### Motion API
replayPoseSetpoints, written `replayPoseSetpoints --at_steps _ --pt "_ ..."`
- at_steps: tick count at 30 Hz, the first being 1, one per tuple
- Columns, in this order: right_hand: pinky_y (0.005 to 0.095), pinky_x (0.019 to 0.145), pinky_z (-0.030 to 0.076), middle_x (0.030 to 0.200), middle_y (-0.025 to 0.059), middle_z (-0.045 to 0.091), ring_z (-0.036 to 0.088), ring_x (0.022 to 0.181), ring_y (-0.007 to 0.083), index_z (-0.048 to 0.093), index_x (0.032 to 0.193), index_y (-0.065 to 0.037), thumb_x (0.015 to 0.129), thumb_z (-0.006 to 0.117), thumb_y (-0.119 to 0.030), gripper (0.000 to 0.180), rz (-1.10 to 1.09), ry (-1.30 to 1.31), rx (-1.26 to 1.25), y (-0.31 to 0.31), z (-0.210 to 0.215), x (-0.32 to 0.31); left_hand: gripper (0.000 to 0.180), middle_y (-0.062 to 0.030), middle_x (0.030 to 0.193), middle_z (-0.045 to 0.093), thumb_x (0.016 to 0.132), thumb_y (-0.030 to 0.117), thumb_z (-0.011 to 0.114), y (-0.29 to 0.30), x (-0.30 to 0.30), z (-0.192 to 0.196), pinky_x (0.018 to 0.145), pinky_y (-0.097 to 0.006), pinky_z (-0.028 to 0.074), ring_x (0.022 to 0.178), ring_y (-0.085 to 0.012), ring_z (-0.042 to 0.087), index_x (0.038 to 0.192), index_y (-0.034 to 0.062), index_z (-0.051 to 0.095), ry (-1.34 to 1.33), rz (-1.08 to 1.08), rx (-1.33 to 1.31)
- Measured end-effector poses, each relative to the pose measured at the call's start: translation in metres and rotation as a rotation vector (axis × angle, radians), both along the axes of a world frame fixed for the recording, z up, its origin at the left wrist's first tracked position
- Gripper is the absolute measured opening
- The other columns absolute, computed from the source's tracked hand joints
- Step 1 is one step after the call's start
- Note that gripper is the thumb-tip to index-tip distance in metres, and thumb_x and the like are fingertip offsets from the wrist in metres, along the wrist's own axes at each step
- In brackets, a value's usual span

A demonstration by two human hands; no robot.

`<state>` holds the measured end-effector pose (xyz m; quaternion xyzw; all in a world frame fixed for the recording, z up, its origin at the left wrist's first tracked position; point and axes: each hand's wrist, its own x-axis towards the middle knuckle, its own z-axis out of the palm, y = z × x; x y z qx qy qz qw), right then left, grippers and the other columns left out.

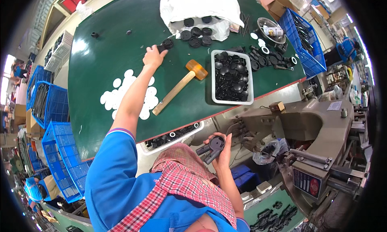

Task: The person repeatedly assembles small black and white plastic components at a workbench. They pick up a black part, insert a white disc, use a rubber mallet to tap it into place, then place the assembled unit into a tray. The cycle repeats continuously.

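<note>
My left hand (pixel 154 56) reaches far over the green table, its fingers closed on a black round plastic part (pixel 167 43). Close to my body, at the table's near edge, my right hand (pixel 223 153) grips a dark plastic fitting (pixel 217 143) with a round cup and two short prongs. Under my left forearm lies a scatter of white discs (pixel 128 82). To the right of them rests a mallet (pixel 177 89) with an amber head and wooden handle. More black round caps (pixel 196 32) spill from a white sack (pixel 201 6) at the back.
A white bin (pixel 213 96) of black caps stands right of the mallet. Black fittings and a clear-lidded bowl (pixel 271 30) lie beyond it. A large grey machine (pixel 318 123) stands at my right. Blue crates (pixel 60 151) line the left side; another tray (pixel 181 140) sits below the table edge.
</note>
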<state>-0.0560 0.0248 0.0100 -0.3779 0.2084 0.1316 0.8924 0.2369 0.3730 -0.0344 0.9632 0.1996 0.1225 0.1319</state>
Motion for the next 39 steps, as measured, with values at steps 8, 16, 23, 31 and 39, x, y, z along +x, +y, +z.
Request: replayPoseSetpoints --at_steps 8,16,23,31,39 --pt "0.0358 0.073 0.054 0.093 0.0160 0.063 0.064 0.078 0.0248 0.055 0.107 0.001 0.100 0.028 -0.059 0.066 -0.019 -0.192 -0.108 0.002 0.029 0.050 0.058 -0.0150 0.128 0.054 0.098 0.028 0.055 -0.099 -0.125 0.092 0.084 -0.031 0.051 0.097 -0.0170 0.059 0.146 0.0051 0.032 -0.025 -0.834 -1.726" --pt "0.0311 0.081 0.048 0.093 0.0114 0.062 0.062 0.084 0.0203 0.062 0.104 0.003 0.106 0.024 -0.042 0.058 -0.123 -0.622 -0.687 0.018 0.065 0.066 0.064 -0.0122 0.107 0.052 0.081 0.020 0.074 -0.167 -0.234 0.141 0.075 -0.032 0.048 0.084 -0.0215 0.055 0.137 0.0035 0.049 -0.127 -1.001 -0.706" --pt "0.0328 0.078 0.046 0.091 0.0120 0.059 0.059 0.085 0.0217 0.063 0.099 0.005 0.106 0.029 -0.035 0.054 -0.072 -0.801 -0.847 0.018 0.053 0.055 0.065 -0.0122 0.102 0.052 0.078 0.013 0.076 -0.184 -0.263 0.125 0.064 -0.027 0.051 0.072 -0.0184 0.058 0.137 0.0040 0.050 -0.218 -0.872 -0.712" --pt "0.0302 0.076 0.053 0.093 0.0104 0.067 0.065 0.083 0.0180 0.062 0.105 0.005 0.102 0.032 -0.056 0.068 0.250 -0.161 -0.515 0.003 0.003 0.036 0.064 -0.0153 0.115 0.052 0.083 0.030 0.071 -0.161 -0.269 0.082 0.082 -0.041 0.054 0.097 -0.0339 0.062 0.139 0.0105 0.047 0.041 -0.990 -0.595" --pt "0.0441 0.083 0.058 0.108 0.0236 0.065 0.068 0.092 0.0341 0.055 0.115 0.008 0.099 0.035 -0.058 0.071 0.454 0.205 0.012 -0.012 -0.017 0.006 0.032 -0.0097 0.117 0.058 0.086 0.018 0.065 0.037 -0.196 -0.013 0.081 -0.044 0.052 0.107 -0.0304 0.057 0.117 0.0097 0.062 -0.026 -0.301 0.051"
